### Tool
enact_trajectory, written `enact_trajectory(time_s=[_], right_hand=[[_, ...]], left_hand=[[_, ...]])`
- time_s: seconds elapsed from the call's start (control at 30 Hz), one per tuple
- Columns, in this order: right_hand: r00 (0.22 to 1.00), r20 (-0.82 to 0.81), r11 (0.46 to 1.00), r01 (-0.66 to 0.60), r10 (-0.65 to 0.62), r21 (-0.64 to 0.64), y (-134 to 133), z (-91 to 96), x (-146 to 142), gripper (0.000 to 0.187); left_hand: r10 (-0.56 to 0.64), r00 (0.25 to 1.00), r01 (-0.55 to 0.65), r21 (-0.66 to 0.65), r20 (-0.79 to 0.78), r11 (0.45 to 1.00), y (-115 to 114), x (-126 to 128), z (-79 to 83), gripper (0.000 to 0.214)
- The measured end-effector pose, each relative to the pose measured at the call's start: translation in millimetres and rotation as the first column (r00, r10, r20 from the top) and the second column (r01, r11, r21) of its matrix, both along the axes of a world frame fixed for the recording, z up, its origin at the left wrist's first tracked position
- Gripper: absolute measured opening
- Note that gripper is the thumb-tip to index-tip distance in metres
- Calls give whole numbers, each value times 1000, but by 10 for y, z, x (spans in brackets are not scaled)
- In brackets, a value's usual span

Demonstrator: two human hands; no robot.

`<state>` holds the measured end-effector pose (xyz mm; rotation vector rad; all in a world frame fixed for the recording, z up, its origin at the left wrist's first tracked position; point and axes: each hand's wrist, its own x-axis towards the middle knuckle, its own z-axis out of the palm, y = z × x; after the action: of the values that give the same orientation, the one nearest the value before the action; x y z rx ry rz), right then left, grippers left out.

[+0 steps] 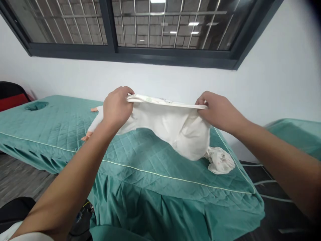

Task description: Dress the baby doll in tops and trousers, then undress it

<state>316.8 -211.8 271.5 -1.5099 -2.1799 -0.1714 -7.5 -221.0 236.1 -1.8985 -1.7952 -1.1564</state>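
Left grip [117, 106], right grip [217, 109], pinching draped white cloth [165, 120], perhaps cotton

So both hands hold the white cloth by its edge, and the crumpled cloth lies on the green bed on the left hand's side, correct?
One slip: the head view shows the crumpled cloth on the right hand side. The left hand and right do hold the white cloth by its edge, above the green bed.
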Motion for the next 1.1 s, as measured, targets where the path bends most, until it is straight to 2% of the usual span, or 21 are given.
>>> enact_trajectory(time_s=[0.1, 0.17, 0.27, 0.33, 0.4, 0.5, 0.53, 0.6, 0.67, 0.73, 0.83, 0.93, 1.1], right_hand=[[987, -114, 989, 105, -117, -104, 22, -198, 200, 17], [979, -138, 980, 128, -149, -151, 63, -326, 307, 19], [979, -107, 962, 147, -175, -230, 228, -539, 381, 24], [978, -14, 944, 196, -207, -265, 392, -732, 343, 28], [964, 97, 929, 265, -248, -258, 546, -993, 212, 33], [957, 159, 944, 272, -244, -186, 651, -1519, -157, 44], [971, 136, 955, 219, -195, -199, 643, -1717, -310, 45], [998, 1, 955, 54, -56, -292, 585, -2105, -617, 49], [994, -25, 935, 94, -109, -343, 514, -2423, -865, 54], [969, -23, 904, 219, -245, -368, 475, -2623, -1010, 60], [895, 14, 822, 415, -445, -389, 505, -2708, -1046, 70], [831, 47, 750, 523, -554, -404, 584, -2672, -981, 74], [810, 15, 739, 542, -586, -399, 641, -2638, -921, 79]], left_hand=[[-7, 997, 17, -124, 79, 992, 37, -62, -145, 25], [-6, 999, 20, -264, 54, 964, 123, -101, -227, 27], [-30, 995, -20, -501, -92, 865, 379, -124, -367, 30], [2, 987, -97, -579, -163, 810, 575, -71, -520, 30], [72, 976, -177, -557, -206, 811, 715, 67, -753, 31], [100, 960, -199, -387, -262, 900, 758, 414, -1246, 40], [65, 965, -156, -360, -253, 920, 742, 542, -1432, 41], [-119, 978, 36, -419, -173, 907, 709, 769, -1791, 39], [-237, 969, 175, -491, -66, 853, 721, 913, -2085, 36], [-254, 967, 206, -529, -19, 823, 794, 961, -2276, 34], [-214, 976, 164, -529, -34, 833, 941, 924, -2388, 40], [-176, 983, 126, -518, -48, 846, 1003, 870, -2396, 49], [-165, 986, 125, -525, -30, 842, 943, 840, -2412, 45]])
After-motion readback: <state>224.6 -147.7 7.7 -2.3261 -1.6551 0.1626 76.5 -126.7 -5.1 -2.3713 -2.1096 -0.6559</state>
